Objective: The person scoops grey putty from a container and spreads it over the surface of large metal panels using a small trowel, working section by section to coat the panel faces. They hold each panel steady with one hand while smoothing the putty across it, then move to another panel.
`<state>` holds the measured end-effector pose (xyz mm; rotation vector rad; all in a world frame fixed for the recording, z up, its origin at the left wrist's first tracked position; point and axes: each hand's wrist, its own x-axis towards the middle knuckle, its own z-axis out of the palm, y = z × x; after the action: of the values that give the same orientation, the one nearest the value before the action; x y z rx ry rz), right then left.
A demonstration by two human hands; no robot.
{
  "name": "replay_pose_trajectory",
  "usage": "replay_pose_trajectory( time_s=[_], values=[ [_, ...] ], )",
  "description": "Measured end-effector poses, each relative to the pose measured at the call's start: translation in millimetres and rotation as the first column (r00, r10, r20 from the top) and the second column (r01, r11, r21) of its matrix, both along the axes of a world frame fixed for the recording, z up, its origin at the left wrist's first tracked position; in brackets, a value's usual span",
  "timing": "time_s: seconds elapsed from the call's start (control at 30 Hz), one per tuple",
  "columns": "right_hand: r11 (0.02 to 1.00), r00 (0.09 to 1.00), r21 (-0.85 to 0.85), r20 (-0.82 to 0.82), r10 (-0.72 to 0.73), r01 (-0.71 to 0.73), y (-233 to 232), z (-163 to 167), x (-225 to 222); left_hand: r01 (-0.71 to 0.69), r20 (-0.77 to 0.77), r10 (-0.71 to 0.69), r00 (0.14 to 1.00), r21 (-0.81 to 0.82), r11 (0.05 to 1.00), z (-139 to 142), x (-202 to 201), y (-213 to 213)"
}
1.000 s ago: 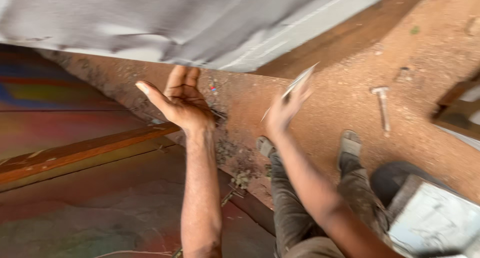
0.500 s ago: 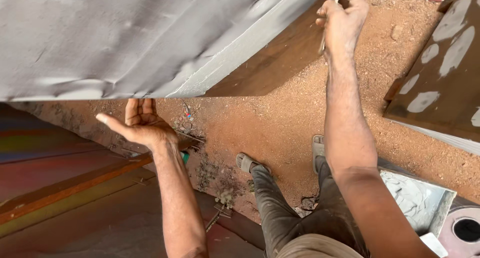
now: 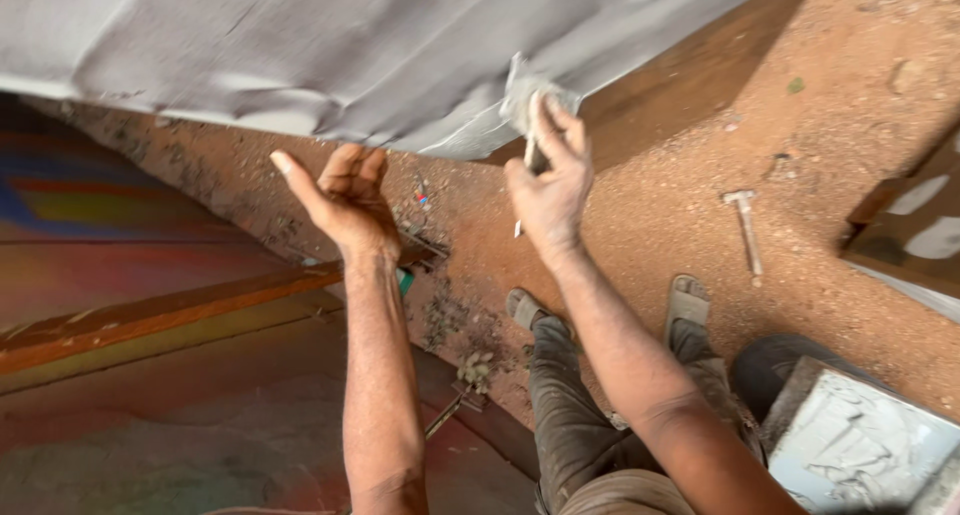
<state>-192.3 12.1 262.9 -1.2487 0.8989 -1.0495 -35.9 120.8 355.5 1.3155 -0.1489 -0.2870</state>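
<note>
Under grey panel (image 3: 330, 45) edge: right hand (image 3: 548, 190) back from far reach, gripping putty knife (image 3: 532, 115), spreading filler; left hand (image 3: 345, 195) open, empty, bracing.

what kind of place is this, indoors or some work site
Probably an outdoor or open work site where a surface is being plastered. The ground is bare reddish dirt, a hammer lies on it, and the right hand presses a putty knife to a grey coated panel.
</note>
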Motion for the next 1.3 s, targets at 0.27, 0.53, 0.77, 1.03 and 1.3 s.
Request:
replay_pose_trajectory(
  time_s=[0.27, 0.53, 0.77, 1.03, 1.3],
  values=[
    [0.970, 0.996, -0.240, -0.087, 0.013, -0.033, 108, -5, 55, 0.202, 0.001, -0.204, 0.979, 0.133, 0.970, 18, 27, 16],
    [0.704, 0.902, 0.565, 0.315, 0.297, -0.429, 95, -85, -6, 0.253, 0.153, -0.258, 0.954, 0.056, 0.966, -18, 23, 27],
    [0.486, 0.814, 0.778, 0.544, -0.203, -0.399, 17, -152, -199, 0.225, 0.053, -0.229, 0.972, 0.078, 0.971, -198, -44, 15],
    [0.794, 0.921, -0.556, -0.389, 0.016, -0.248, -102, -194, -214, 0.168, 0.226, -0.218, 0.949, 0.221, 0.961, -327, -65, -20],
    [0.393, 0.896, -0.913, -0.261, -0.358, -0.109, -215, -274, -120, 0.063, 0.422, -0.188, 0.887, 0.292, 0.954, -373, -69, -48]
  ],
)
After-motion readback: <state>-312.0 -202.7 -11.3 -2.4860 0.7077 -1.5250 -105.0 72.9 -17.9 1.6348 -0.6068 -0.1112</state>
